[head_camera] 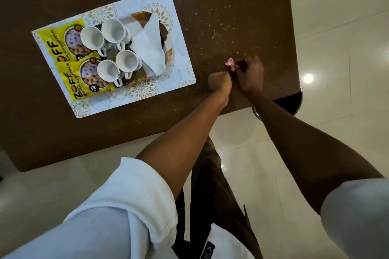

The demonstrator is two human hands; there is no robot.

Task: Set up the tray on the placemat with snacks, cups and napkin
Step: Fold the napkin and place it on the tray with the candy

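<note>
A white placemat (181,73) with gold flower prints lies on the brown table. On it sits a tray (170,52), mostly covered by several white cups (112,30), a folded white napkin (150,45) and two yellow snack packets (63,50). To the right of the placemat, near the table's edge, my right hand (250,75) pinches a small pink wrapped candy (230,63). My left hand (220,83) is a closed fist right beside it; whether it holds anything is hidden.
The brown table (231,6) is speckled with crumbs on its right half. Its right edge and rounded corner (294,99) lie just past my hands. Glossy white floor tiles (336,48) lie beyond.
</note>
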